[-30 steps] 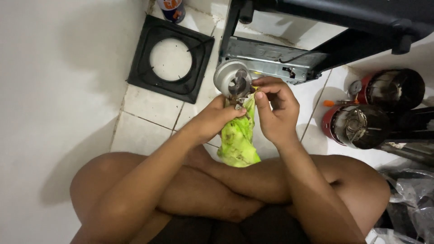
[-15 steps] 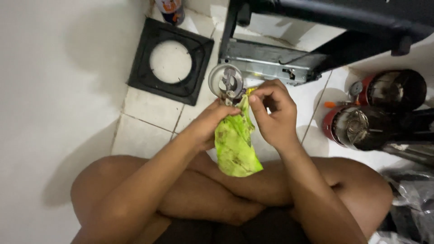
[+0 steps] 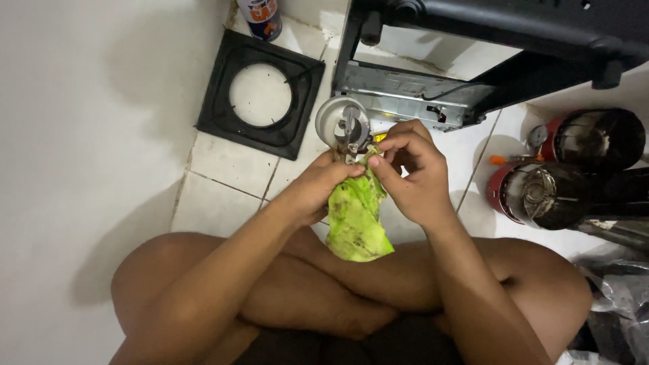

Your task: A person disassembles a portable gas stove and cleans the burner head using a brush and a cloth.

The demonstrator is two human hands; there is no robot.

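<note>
Both hands, left (image 3: pixel 318 189) and right (image 3: pixel 412 172), meet, fingers pinched.

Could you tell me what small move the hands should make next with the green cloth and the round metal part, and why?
Probably rub the green cloth over the round metal part: both hands, left hand and right hand, pinch the stained cloth just beneath it.

left hand (image 3: pixel 318 189) and right hand (image 3: pixel 412 172) pinch a green cloth (image 3: pixel 357 220) against a round metal burner part (image 3: pixel 343 124). black square grate (image 3: pixel 260 94) lies on the tiled floor (image 3: pixel 216 169) nearby.

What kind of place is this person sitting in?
Probably a home kitchen floor or a repair corner: white floor tiles, a black square stove pot-support frame, and an upturned black stove body lie about.
</note>
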